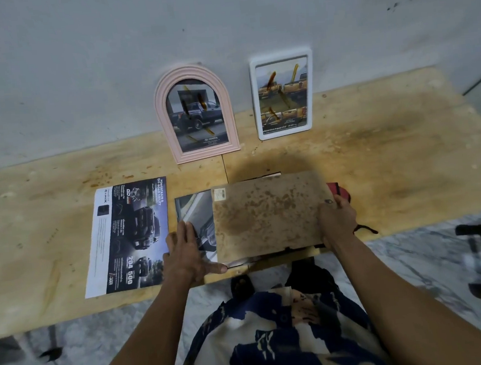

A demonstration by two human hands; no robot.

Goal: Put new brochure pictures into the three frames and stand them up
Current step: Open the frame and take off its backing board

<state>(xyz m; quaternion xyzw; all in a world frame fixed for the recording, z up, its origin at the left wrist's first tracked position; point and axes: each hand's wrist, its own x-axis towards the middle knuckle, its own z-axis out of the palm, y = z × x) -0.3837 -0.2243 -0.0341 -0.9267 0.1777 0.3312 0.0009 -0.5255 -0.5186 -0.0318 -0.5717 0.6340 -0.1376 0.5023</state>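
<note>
**Backing board poised over third frame**

My right hand (337,220) grips the right edge of a stained brown backing board (268,214), tilted above the frame (286,250) lying at centre on the wooden surface (391,163). My left hand (188,251), fingers straight, presses flat on a brochure picture (197,215) showing from under the board's left side. A loose brochure page (127,236) lies at left. At upper centre, the pink arched frame (195,113) and white frame (282,95) stand against the wall.
</note>
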